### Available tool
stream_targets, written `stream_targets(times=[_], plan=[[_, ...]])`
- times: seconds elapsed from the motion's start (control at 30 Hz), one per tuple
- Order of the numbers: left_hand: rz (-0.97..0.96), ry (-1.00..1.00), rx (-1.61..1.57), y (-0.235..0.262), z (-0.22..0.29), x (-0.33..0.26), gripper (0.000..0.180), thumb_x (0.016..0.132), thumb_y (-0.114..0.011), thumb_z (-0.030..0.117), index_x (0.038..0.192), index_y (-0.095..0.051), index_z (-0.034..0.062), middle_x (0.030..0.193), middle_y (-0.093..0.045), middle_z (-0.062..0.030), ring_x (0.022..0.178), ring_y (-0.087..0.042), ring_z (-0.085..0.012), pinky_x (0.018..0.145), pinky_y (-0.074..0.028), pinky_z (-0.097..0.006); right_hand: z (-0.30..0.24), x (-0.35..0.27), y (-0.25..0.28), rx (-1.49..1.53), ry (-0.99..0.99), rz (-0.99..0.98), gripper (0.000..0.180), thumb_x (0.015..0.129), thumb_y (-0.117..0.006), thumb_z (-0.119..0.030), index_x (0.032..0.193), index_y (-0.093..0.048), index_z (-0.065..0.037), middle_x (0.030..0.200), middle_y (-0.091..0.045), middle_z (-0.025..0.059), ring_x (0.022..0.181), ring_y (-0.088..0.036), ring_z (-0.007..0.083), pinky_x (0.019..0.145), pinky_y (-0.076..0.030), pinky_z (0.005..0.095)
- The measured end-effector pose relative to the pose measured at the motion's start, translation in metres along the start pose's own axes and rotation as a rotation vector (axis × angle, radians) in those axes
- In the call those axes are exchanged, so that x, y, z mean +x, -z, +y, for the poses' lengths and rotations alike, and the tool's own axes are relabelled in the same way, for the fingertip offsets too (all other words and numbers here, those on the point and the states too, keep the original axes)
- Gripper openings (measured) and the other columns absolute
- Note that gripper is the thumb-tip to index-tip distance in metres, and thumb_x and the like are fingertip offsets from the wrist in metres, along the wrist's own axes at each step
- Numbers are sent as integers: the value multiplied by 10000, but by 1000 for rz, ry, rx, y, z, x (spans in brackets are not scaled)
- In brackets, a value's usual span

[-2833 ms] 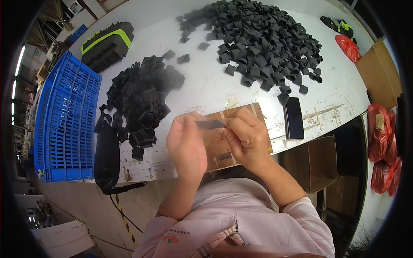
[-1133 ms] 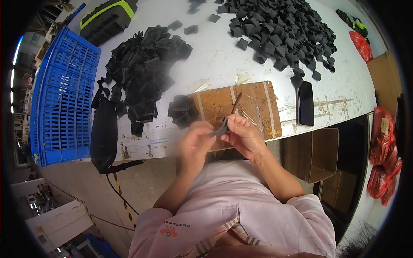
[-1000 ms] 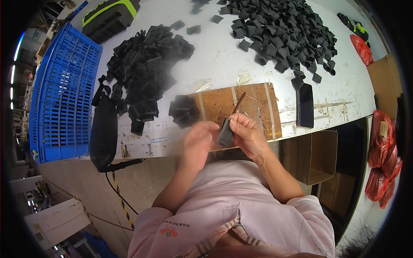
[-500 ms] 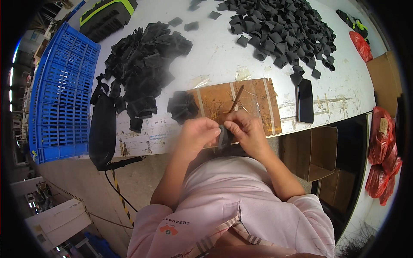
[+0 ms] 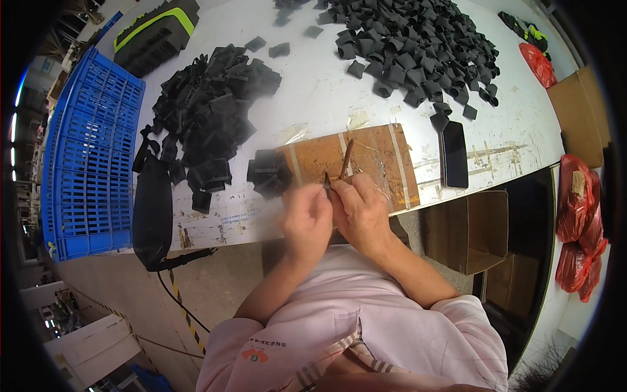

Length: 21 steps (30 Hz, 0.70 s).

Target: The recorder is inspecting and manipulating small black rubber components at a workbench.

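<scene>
Both hands meet at the near edge of the desk [image 5: 339,104], over the front of a wooden board [image 5: 366,163] striped with pale tape. The left hand [image 5: 307,219] and right hand [image 5: 359,209] are pressed close together, and between their fingertips a small black piece [image 5: 327,185] sticks up; both seem to pinch it, though blur on the left hand makes its exact grip hard to tell. A thin brown stick [image 5: 346,159] lies tilted on the board just beyond the right hand's fingers. At the board's left end, touching it, sits a small clump of black pieces [image 5: 268,173]. Further left a large heap of flat black pieces [image 5: 209,111] spreads across the desk, and a black strap bag [image 5: 151,209] hangs over the near edge beside it. A blue crate [image 5: 88,150] stands at the far left, with a black and green case [image 5: 153,36] behind it. Across the far side lies a second heap of black folded loops [image 5: 418,46]. A dark phone [image 5: 454,153] rests just right of the board. Below the desk edge on the right an open cardboard box [image 5: 467,228] stands, and red bags [image 5: 578,228] lie well apart at the right rim.
</scene>
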<state>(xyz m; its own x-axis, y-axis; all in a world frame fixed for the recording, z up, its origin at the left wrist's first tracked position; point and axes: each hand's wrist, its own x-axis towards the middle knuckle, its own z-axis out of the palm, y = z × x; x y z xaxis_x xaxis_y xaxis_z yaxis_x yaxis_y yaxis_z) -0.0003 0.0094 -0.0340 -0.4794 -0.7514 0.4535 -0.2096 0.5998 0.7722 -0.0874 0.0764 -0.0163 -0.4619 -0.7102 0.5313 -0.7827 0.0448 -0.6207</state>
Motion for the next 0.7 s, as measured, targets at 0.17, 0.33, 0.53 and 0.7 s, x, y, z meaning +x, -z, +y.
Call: stream_targets(times=[0.17,0.33,0.53,0.7], plan=[[-243,959,-1290,11,6,25,175,774,-507,-55,936,-493,10,731,-528,-42,375,-301,-37,359,-245,-172,13,-5,-3,171,-291,97,84,703,-588,2,783,-576,22,679,-520,80,553,-517,222,500,-438,314],[-321,802,-1165,17,10,30,179,755,-482,-84,917,-501,-8,750,-522,-25,401,-331,-27,379,-257,-167,9,4,9,1075,-881,13,44,779,-560,-15,794,-597,3,649,-528,-21,504,-432,64,461,-359,218],[42,276,-562,-1,28,22,127,752,-496,-102,857,-521,-35,731,-588,-66,482,-455,-19,387,-325,-164,7,12,28,1462,-959,-320,120,843,-550,-173,780,-568,-73,630,-445,-70,552,-358,20,479,-279,181],[-390,752,-1728,28,38,64,176,802,-408,-61,962,-475,-32,844,-587,-179,329,-316,-34,314,-225,-188,-16,56,62,1117,-567,-279,218,863,-541,-234,724,-553,-66,632,-441,-80,586,-356,9,523,-292,169]])
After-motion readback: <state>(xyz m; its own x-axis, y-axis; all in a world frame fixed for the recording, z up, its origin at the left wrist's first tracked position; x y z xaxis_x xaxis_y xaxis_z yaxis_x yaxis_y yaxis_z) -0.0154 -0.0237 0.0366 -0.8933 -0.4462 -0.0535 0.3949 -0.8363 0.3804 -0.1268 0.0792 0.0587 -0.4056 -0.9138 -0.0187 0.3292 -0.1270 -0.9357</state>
